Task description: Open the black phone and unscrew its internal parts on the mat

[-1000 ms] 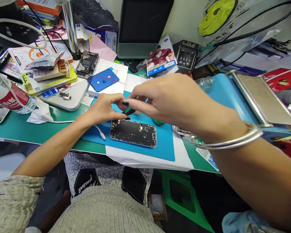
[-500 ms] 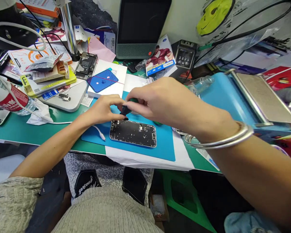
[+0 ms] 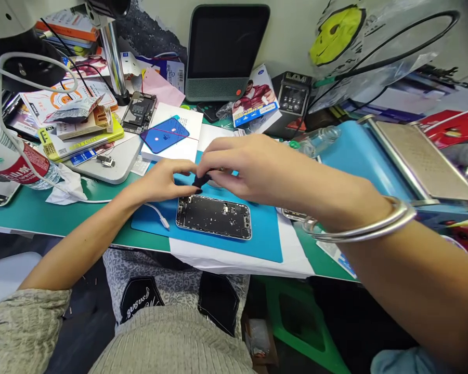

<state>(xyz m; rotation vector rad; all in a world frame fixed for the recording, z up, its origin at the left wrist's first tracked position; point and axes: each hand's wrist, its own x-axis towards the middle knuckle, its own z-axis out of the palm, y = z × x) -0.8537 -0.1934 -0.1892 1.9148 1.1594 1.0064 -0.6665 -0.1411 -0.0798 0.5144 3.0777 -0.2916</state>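
Note:
An opened phone [image 3: 214, 217] lies flat on the blue mat [image 3: 263, 249], its dark inside facing up with pale specks over it. Just above the phone's far left corner, my two hands meet at a small black piece [image 3: 201, 181], whose kind I cannot make out. My left hand [image 3: 159, 179] closes its thumb and fingers on this piece from the left. From the right, my right hand [image 3: 237, 163] pinches at the same piece, its fingertips partly hidden behind the hand. A white cable's plug [image 3: 164, 222] rests on the mat left of the phone.
Behind the hands are a white box [image 3: 195, 122] with a blue phone back [image 3: 166, 136], and another opened phone [image 3: 139, 111]. A smart display [image 3: 222, 85] stands at the back. On the left is a bottle [image 3: 31, 161]; on the right, a blue machine [image 3: 347, 150].
My right hand's fingers have curled closer around the black piece, and the green part seen between them earlier is now hidden. The view has shifted slightly; the phone stays put.

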